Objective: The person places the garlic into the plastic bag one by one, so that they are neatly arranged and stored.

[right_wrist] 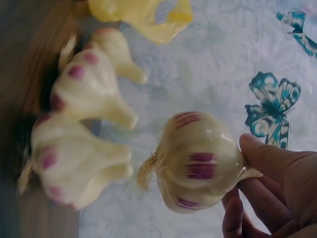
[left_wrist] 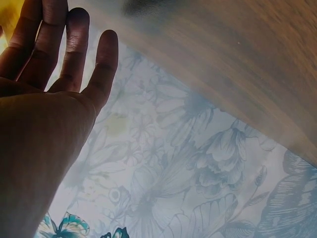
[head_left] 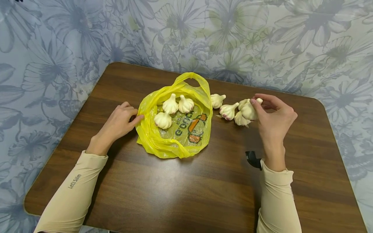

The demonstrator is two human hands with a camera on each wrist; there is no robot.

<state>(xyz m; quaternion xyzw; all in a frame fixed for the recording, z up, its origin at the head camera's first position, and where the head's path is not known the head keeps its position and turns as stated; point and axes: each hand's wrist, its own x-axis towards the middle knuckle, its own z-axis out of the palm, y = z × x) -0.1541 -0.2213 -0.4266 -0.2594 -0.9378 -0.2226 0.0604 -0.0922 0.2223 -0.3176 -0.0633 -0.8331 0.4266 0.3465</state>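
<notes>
My right hand (head_left: 275, 118) pinches a garlic bulb (right_wrist: 198, 163) by its stem between thumb and fingers. The bulb is white with purple patches and a tuft of root fibres. Right by it lie several more garlic bulbs (head_left: 228, 111), to the right of the yellow plastic bag (head_left: 163, 147). That bag stands with its mouth spread, and three garlic bulbs (head_left: 170, 104) are inside on its printed bottom. My left hand (head_left: 118, 123) is at the bag's left rim with the thumb touching it. In the left wrist view its fingers (left_wrist: 106, 64) extend loosely.
A brown wooden table (head_left: 163, 200) with rounded corners carries everything. Behind it rises a wall (head_left: 186, 35) with a floral pattern. One bag handle loop (head_left: 204, 82) sticks up at the back. A black piece (head_left: 253, 160) juts out beside the right cuff.
</notes>
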